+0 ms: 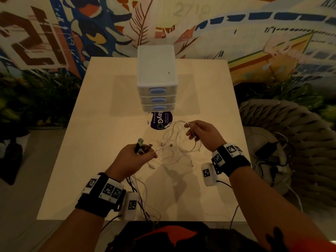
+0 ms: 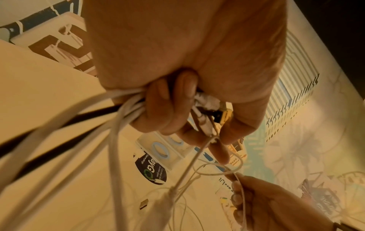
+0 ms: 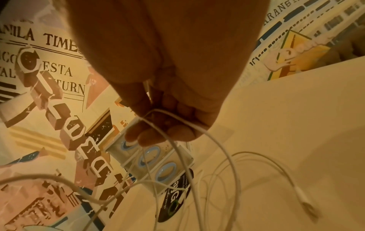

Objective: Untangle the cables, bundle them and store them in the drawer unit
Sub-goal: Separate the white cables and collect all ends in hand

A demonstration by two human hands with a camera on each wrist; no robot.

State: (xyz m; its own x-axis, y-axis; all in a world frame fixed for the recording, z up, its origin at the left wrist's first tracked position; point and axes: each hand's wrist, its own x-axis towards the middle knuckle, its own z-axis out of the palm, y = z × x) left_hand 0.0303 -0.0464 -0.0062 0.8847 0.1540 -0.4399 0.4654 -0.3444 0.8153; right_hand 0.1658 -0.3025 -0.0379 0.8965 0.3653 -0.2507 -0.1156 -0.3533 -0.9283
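My left hand (image 1: 140, 151) grips a bunch of cable ends, white and dark, with plugs (image 1: 139, 143) sticking up past the fingers; in the left wrist view the curled fingers (image 2: 168, 109) clamp the white cables (image 2: 118, 125). My right hand (image 1: 192, 130) pinches a thin white cable (image 1: 179, 124) and holds its loops above the table; the right wrist view shows that white cable (image 3: 177, 150) draped over the fingers. A white tangle (image 1: 176, 150) hangs and lies between both hands. The white drawer unit (image 1: 157, 77) with three blue handles stands behind, all drawers closed.
The pale table (image 1: 91, 142) carries a round dark sticker (image 1: 160, 120) just in front of the drawer unit. Cables trail from my left hand over the table's near edge (image 1: 145, 206). A woven basket (image 1: 291, 128) and dark cords (image 1: 269, 153) sit on the floor to the right.
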